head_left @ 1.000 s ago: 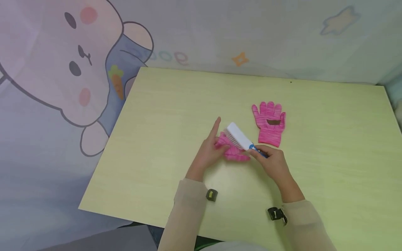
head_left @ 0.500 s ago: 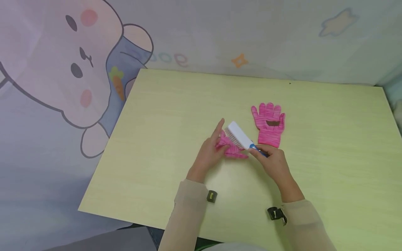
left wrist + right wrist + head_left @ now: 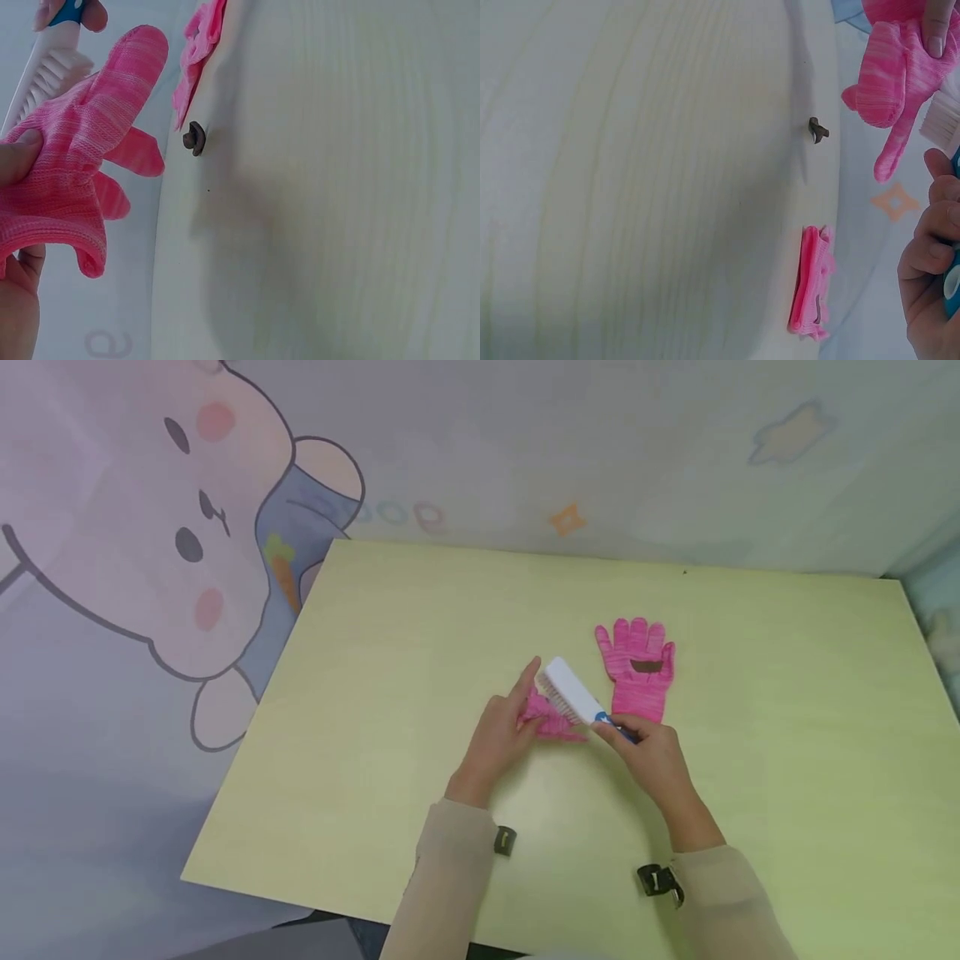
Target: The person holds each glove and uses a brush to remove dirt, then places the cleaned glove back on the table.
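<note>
My left hand [image 3: 498,739] pinches a pink knit glove [image 3: 555,725] with the thumb on top, index finger pointing away. In the left wrist view this glove [image 3: 82,142] is raised off the table, its cuff hanging over the hand and its fingers sticking out. My right hand [image 3: 647,752] grips a white brush [image 3: 573,691] by its blue handle. The bristles [image 3: 557,697] face the glove and lie right against its edge in the head view. A second pink glove [image 3: 637,672] with a dark patch lies flat on the table, just beyond my right hand.
The pale yellow table [image 3: 375,693] reaches to a curtain [image 3: 480,443] with cartoon prints at its back. A small dark object [image 3: 195,139] sits on the tabletop near the flat glove in the left wrist view. Wrist straps [image 3: 656,879] are on both arms.
The whole head view has shifted slightly. My left hand has tilted a little toward the brush, and less of the held glove shows. Both hands keep their holds.
</note>
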A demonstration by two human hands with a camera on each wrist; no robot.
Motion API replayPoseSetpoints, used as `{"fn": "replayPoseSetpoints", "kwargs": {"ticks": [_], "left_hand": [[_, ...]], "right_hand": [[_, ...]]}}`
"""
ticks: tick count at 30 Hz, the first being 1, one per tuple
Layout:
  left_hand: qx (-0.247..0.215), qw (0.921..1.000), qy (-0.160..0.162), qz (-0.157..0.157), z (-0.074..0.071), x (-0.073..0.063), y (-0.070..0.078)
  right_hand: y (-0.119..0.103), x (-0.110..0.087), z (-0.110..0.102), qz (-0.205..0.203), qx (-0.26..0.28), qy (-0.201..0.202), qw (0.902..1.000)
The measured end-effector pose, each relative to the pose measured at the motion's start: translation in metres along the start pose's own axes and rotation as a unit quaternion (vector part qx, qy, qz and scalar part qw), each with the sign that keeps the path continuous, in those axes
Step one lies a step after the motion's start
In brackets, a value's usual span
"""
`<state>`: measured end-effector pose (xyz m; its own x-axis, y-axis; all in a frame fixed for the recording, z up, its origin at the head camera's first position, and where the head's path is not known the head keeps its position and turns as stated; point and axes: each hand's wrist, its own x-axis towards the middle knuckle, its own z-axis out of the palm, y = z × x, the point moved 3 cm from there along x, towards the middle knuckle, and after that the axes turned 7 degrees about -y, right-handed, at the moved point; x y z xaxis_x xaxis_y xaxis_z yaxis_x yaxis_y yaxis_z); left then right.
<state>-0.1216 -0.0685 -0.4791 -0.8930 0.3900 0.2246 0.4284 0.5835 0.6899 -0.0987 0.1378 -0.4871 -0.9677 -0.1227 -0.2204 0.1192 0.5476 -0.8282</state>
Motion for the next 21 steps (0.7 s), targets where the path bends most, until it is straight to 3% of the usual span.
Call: {"fn": "replayPoseSetpoints", "kwargs": {"ticks": [5, 14, 19, 21], "left_hand": [[0.031, 0.9995, 0.003, -0.008, 0.002, -0.006, -0.001], [0.047, 0.9988, 0.012, -0.001, 0.005, -0.010, 0.001], [0.044, 0.9988, 0.023, 0.002, 0.003, -0.006, 0.002], [0.024, 0.9995, 0.022, 0.006, 0.001, -0.004, 0.003]], "right_hand": [[0.002, -0.002, 0.005, 0.001, -0.003, 0.003, 1.0000], [0.003, -0.004, 0.006, -0.011, -0.036, 0.034, 0.9987], [0.002, -0.003, 0.000, -0.002, -0.066, 0.053, 0.9964], [0.003, -0.002, -0.005, -0.001, -0.062, 0.070, 0.9956]]}}
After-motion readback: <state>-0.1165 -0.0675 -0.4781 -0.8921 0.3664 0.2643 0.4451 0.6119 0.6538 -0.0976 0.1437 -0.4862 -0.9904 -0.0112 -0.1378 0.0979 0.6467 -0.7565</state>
